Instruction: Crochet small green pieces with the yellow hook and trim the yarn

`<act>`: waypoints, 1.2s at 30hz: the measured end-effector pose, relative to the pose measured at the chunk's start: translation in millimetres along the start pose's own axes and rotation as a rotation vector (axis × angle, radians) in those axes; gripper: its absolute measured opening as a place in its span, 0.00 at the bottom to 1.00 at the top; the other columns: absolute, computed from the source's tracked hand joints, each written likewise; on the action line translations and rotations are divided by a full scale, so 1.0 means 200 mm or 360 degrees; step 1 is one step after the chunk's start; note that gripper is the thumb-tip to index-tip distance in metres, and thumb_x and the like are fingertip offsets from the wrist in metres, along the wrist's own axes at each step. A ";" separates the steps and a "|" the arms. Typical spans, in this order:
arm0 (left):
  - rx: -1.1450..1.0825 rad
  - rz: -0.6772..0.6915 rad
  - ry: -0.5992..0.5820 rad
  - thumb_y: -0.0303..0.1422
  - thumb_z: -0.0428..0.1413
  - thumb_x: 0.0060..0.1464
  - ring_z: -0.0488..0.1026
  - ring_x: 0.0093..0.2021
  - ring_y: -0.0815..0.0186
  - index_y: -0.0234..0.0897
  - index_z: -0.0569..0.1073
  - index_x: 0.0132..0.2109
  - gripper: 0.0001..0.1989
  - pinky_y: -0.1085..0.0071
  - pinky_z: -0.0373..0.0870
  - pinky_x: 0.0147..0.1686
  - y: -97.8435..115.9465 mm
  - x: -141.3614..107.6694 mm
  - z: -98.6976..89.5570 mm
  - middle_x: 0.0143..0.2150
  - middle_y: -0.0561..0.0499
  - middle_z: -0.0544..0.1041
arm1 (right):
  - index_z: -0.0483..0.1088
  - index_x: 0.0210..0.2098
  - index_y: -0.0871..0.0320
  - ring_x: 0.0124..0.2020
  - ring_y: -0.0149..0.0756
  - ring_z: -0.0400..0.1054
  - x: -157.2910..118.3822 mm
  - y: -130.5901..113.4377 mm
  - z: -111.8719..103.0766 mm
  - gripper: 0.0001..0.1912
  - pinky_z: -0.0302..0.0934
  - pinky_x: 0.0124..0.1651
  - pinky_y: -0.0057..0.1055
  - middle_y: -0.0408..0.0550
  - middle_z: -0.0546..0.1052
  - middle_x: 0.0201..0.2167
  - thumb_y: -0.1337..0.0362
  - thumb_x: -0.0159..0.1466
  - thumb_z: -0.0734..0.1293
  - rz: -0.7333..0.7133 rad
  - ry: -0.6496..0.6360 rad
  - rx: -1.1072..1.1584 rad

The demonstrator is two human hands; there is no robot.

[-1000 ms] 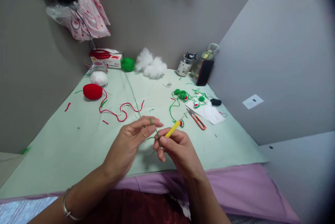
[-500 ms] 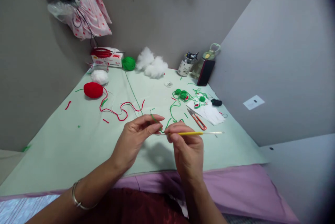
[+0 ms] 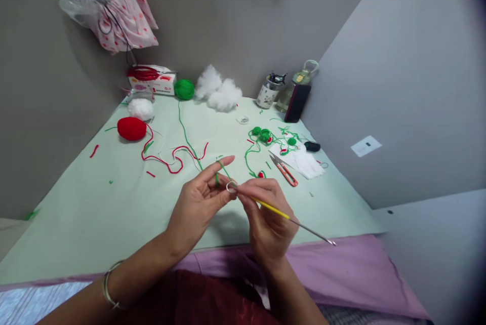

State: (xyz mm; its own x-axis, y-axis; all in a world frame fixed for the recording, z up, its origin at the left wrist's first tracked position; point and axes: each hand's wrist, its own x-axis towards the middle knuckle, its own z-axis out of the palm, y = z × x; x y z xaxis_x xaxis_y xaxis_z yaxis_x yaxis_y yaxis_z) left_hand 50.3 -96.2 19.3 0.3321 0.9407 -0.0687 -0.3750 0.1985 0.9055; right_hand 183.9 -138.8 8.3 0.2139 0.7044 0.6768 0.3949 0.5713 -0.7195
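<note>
My right hand [image 3: 271,218] grips a yellow-handled crochet hook [image 3: 274,209], its free metal end slanting down to the right. The other end of the hook meets a small pale ring [image 3: 228,188] at my left fingertips. My left hand [image 3: 199,198] pinches this ring between thumb and a finger, with the index finger stretched out. Green yarn [image 3: 225,169] runs over the left index finger and wraps another finger, then trails back to a green yarn ball [image 3: 184,89]. Whether the hook tip has caught the yarn is too small to tell.
Orange-handled thread snips [image 3: 284,170] lie right of my hands, beside white paper [image 3: 299,160] and green crocheted pieces [image 3: 265,135]. Farther back are a red yarn ball [image 3: 131,128], a white ball [image 3: 141,109], white stuffing [image 3: 220,91], a pen cup [image 3: 267,94] and a phone [image 3: 298,103].
The crochet hook has swung from nearly level to slanting down at the right. The ring now shows at my fingertips, and the left index finger has stretched up.
</note>
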 end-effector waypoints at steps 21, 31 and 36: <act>-0.0014 0.0058 -0.0282 0.38 0.60 0.64 0.76 0.46 0.65 0.47 0.74 0.63 0.22 0.70 0.71 0.53 0.01 -0.04 -0.02 0.40 0.53 0.80 | 0.71 0.62 0.45 0.52 0.42 0.77 -0.09 0.13 -0.02 0.26 0.78 0.48 0.41 0.50 0.80 0.54 0.73 0.68 0.67 -0.0690 0.0048 -0.0611; -0.0163 -0.0032 -0.0292 0.32 0.63 0.62 0.76 0.41 0.73 0.50 0.77 0.60 0.21 0.77 0.70 0.48 -0.02 -0.03 -0.01 0.37 0.56 0.80 | 0.74 0.56 0.47 0.48 0.40 0.78 -0.08 0.13 0.02 0.19 0.77 0.43 0.40 0.49 0.81 0.49 0.72 0.69 0.66 -0.0666 0.0130 -0.0459; -0.0080 0.0019 -0.0169 0.30 0.66 0.58 0.77 0.37 0.73 0.50 0.78 0.58 0.21 0.76 0.72 0.45 -0.02 -0.02 -0.03 0.35 0.57 0.79 | 0.78 0.50 0.47 0.44 0.39 0.78 -0.03 0.08 0.04 0.16 0.75 0.45 0.41 0.47 0.84 0.44 0.72 0.69 0.66 -0.0247 0.0105 0.0215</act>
State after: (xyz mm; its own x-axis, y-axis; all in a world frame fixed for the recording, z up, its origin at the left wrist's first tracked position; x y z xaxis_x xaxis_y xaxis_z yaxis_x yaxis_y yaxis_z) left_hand 45.5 -98.6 13.8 0.4160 0.9093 -0.0110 -0.4217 0.2036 0.8836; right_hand 182.4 -130.8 -7.7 0.2196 0.5772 0.7865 0.3055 0.7250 -0.6173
